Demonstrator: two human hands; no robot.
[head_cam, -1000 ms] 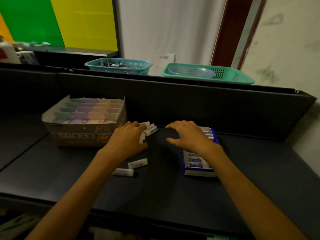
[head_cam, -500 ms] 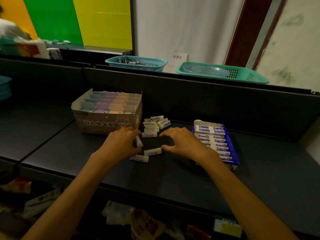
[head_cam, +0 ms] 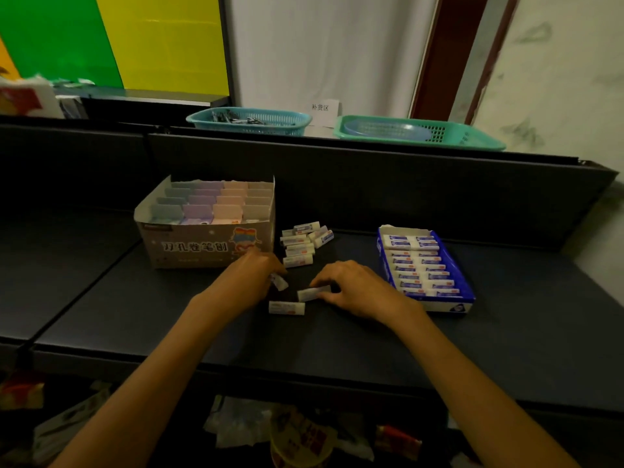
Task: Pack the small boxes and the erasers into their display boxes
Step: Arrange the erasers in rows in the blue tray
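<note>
The left hand (head_cam: 251, 282) is pinching one eraser (head_cam: 279, 282) and the right hand (head_cam: 354, 287) is closing on another (head_cam: 313, 294) near the loose pile (head_cam: 304, 243), best carried flat, label up, rightward into the blue display box (head_cam: 426, 270).

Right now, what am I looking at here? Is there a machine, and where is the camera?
No machine: these are a person's two bare hands, filmed by a camera worn on the head, looking down at a dark shelf. The left hand pinches one eraser. The right hand touches another; a third lies beside them. A loose pile of erasers waits behind. The blue tray at right holds rows of erasers; the cardboard box at left holds small pastel boxes.
</note>
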